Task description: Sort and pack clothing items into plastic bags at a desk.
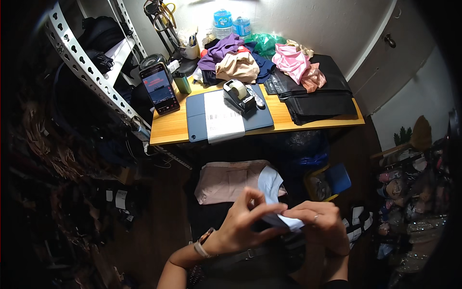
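Both hands meet over the lap on a light blue cloth garment. My left hand, with a watch at the wrist, pinches its edge between thumb and fingertips. On the other side, my right hand, which wears a ring, grips the bunched end of the same cloth. The rest of the garment trails away from the hands over a folded dusty-pink cloth on the lap. Part of the light blue cloth is hidden behind the fingers.
A wooden desk ahead bears a phone, a tape dispenser on a tablet case, piled garments and black plastic bags. Metal shelving stands left; a blue-lidded bin is right, below the desk.
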Demonstrator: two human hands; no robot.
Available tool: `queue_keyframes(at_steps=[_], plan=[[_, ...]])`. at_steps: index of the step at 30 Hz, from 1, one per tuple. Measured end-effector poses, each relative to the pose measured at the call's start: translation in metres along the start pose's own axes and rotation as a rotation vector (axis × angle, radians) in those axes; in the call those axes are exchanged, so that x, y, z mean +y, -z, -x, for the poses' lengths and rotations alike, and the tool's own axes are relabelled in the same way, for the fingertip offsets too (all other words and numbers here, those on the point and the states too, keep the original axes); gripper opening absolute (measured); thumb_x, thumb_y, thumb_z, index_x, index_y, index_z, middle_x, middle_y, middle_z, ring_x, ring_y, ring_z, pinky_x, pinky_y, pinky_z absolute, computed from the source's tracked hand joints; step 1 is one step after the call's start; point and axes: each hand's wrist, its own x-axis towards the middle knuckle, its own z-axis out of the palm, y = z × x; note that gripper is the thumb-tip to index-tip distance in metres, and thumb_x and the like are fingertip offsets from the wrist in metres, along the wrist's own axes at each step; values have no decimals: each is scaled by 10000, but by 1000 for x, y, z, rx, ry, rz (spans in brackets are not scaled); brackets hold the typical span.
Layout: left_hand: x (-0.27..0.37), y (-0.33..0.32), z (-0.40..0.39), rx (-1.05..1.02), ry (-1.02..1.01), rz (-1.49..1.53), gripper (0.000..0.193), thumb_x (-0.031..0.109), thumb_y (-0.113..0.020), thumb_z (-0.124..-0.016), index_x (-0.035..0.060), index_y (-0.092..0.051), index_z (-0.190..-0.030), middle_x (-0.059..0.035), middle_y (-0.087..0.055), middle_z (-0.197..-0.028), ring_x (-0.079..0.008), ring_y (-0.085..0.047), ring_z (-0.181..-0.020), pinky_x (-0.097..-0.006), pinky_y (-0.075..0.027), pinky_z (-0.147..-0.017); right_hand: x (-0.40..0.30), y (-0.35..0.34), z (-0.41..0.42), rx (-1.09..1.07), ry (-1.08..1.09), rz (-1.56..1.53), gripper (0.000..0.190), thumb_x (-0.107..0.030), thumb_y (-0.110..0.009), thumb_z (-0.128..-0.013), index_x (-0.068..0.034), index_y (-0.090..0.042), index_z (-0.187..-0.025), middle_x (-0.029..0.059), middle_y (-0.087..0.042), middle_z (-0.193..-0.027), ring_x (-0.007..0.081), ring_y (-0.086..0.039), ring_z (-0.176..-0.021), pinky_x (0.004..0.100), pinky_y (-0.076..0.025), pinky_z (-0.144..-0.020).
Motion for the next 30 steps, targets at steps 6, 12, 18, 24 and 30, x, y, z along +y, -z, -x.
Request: queue_keyframes(at_steps=[6,12,18,24,30], plan=[[-80,-33,-12,-291,-59,216,374,98,-617,-679,52,-563,-1046,-68,-605,-954,-194,-530,-972,-413,-235,-1008,-23,38,-26,596,66,216,290,-329,-607,-788,-46,-661,-758,62,-549,-636,141,-539,-556,239,-400,-477],[-81,65,1,-199,308,178,189,128,-703,-748,7,-659,-886,-44,-635,-774,-96,-560,-695,-219,-436,-624,42,81,-7,908,-282,45,163,-182,-594,-866,-21,-589,-836,-36,-500,-693,34,-392,-605,176,-290,-558],[-61,137,0,181,265,83,108,73,-599,-854,-20,-651,-870,-13,-596,-785,-48,-516,-706,-177,-405,-614,80,79,-17,902,-338,-123,168,-173,-629,-841,-10,-596,-863,-30,-559,-709,17,-455,-654,158,-352,-631],[-51,145,-11,357,279,74,164,31,-624,-830,4,-602,-990,-24,-609,-801,-25,-492,-653,-149,-388,-609,100,82,-24,891,-308,-204,144,-155,-625,-846,-14,-596,-830,-31,-560,-708,16,-464,-651,158,-369,-629],[-47,160,-4,28,178,-173,303,-180,-391,-705,-26,-599,-861,-73,-562,-894,-132,-534,-798,-223,-424,-723,102,75,-32,863,-351,-191,197,-168,-692,-806,-48,-556,-728,-58,-522,-652,-6,-413,-576,136,-325,-552]])
